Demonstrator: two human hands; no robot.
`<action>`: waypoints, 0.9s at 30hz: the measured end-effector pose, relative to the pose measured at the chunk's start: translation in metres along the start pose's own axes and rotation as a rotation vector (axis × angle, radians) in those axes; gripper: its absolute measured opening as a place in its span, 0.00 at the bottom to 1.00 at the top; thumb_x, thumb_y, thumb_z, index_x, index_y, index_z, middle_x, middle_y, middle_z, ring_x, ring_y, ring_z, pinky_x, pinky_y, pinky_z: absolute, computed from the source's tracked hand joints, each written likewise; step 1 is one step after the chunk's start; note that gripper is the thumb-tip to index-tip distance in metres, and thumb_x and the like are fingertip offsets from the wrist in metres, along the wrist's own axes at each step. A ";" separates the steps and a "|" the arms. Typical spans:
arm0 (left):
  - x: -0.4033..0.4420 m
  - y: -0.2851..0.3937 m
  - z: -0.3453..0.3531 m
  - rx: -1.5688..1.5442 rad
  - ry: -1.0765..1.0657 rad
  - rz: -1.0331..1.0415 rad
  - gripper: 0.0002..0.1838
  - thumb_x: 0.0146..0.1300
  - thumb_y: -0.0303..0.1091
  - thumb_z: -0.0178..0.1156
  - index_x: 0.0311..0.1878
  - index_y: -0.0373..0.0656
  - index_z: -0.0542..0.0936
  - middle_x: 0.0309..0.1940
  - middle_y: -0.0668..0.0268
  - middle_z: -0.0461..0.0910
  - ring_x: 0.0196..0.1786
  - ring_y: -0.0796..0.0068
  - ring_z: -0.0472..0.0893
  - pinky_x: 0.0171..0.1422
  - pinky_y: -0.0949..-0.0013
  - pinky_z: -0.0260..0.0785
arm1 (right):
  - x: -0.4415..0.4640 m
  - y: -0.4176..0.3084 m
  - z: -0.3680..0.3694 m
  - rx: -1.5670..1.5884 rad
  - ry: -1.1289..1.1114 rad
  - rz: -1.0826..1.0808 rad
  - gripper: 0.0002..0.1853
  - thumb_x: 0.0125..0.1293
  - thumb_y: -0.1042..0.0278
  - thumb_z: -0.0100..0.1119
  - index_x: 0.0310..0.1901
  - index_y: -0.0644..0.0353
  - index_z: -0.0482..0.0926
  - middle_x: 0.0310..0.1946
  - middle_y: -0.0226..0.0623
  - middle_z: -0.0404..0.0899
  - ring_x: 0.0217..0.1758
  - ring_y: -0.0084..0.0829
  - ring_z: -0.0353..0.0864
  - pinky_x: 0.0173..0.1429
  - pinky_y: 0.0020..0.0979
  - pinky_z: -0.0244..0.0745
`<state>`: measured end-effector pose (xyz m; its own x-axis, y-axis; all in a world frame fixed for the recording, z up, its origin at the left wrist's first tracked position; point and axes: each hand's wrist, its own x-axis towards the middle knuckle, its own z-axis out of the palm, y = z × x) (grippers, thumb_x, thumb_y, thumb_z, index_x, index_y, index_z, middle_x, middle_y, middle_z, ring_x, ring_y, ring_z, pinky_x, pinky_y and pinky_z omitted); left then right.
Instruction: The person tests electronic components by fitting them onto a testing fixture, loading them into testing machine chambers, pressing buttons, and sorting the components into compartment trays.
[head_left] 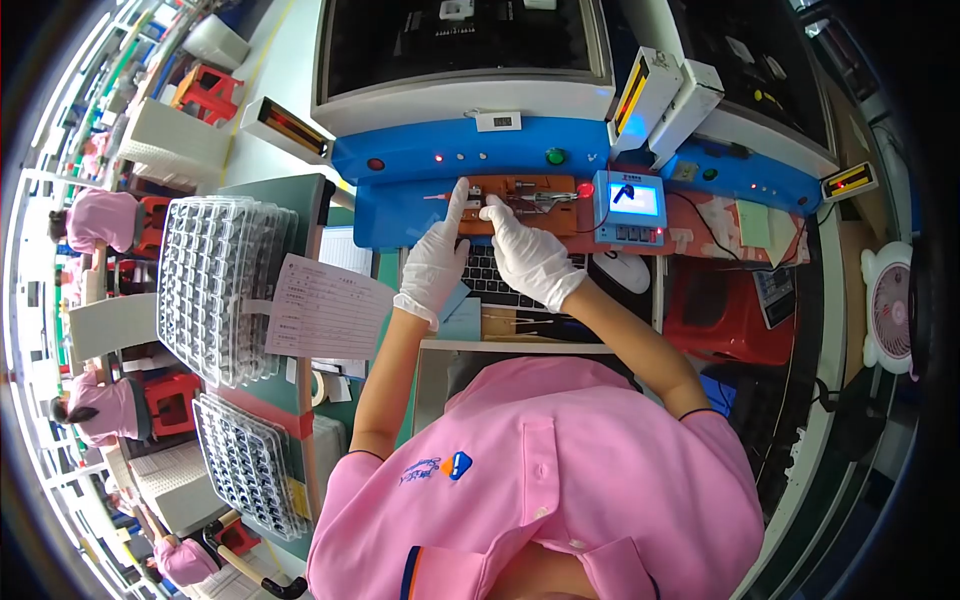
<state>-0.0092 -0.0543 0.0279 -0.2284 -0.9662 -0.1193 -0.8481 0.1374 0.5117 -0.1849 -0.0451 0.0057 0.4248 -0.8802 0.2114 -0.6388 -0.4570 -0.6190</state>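
Observation:
Both my hands wear white gloves and reach over an orange-brown fixture (pixel 545 208) on the blue machine. My left hand (pixel 438 262) has its index finger stretched out along the fixture's left part, beside small metal parts. Close by on the right, my right hand (pixel 530 256) is bent with its fingertips at the metal parts in the fixture's middle; what they hold, if anything, is hidden. A metal toggle clamp (pixel 545 198) lies just beyond my right fingertips.
A small lit display box (pixel 630 207) stands right of the fixture. Below are a black keyboard (pixel 492 280) and a white mouse (pixel 619 271). Stacked clear trays (pixel 215 290) and a paper form (pixel 325 310) are at left. A small fan (pixel 890 308) is at far right. Other people sit far left.

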 end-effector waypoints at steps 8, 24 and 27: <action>-0.001 0.003 0.009 -0.062 0.031 -0.006 0.53 0.60 0.20 0.60 0.81 0.59 0.40 0.51 0.44 0.80 0.47 0.40 0.82 0.49 0.51 0.74 | 0.004 -0.003 0.036 0.285 0.056 0.166 0.27 0.65 0.79 0.53 0.64 0.57 0.60 0.68 0.64 0.63 0.53 0.56 0.81 0.53 0.45 0.79; -0.005 0.004 0.011 -0.030 0.107 0.072 0.54 0.60 0.18 0.59 0.82 0.56 0.38 0.49 0.49 0.80 0.42 0.51 0.82 0.52 0.58 0.74 | -0.003 0.032 -0.035 0.391 0.645 0.098 0.20 0.66 0.79 0.59 0.59 0.58 0.72 0.51 0.32 0.77 0.36 0.27 0.72 0.42 0.23 0.71; -0.005 0.012 0.004 -0.061 0.007 -0.021 0.54 0.60 0.18 0.59 0.81 0.55 0.37 0.46 0.50 0.80 0.41 0.53 0.82 0.51 0.58 0.74 | 0.011 0.028 -0.016 0.372 0.601 0.069 0.21 0.65 0.80 0.59 0.60 0.58 0.72 0.50 0.34 0.79 0.38 0.29 0.76 0.44 0.26 0.73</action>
<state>-0.0197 -0.0472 0.0314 -0.2076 -0.9703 -0.1242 -0.8217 0.1041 0.5603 -0.2088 -0.0694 0.0025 -0.1045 -0.8729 0.4766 -0.3444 -0.4178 -0.8407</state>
